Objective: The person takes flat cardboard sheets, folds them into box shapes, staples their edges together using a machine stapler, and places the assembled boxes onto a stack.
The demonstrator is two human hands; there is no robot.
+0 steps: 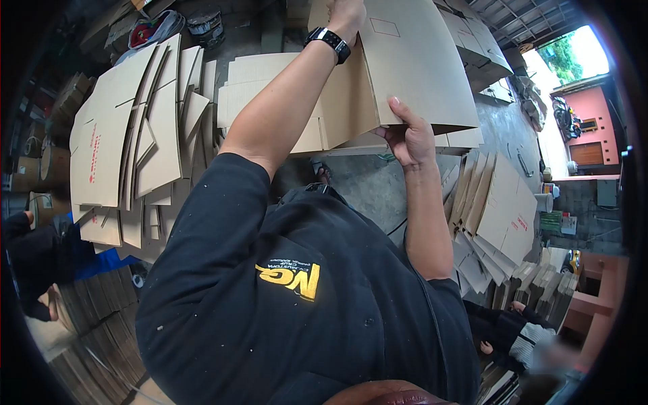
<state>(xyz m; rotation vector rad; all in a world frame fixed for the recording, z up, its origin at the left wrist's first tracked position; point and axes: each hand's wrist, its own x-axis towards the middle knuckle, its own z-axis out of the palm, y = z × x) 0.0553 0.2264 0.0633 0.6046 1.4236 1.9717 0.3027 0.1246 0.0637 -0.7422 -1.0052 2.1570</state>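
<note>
A large brown cardboard box, partly opened out, stands before me with a small printed square on its upper face. My right hand holds its near lower edge, thumb on the outer face and fingers beneath the panel. At the top edge of the view my left hand, below a black wristwatch, is curled at the box's left side; its fingertips are partly cut off. Flat cardboard panels extend left of the box, under my left forearm.
Stacked flat cardboard with red print rises at the left. Another leaning stack is at the right. One person is at the left edge, another person at the lower right. Bundled cardboard lies lower left.
</note>
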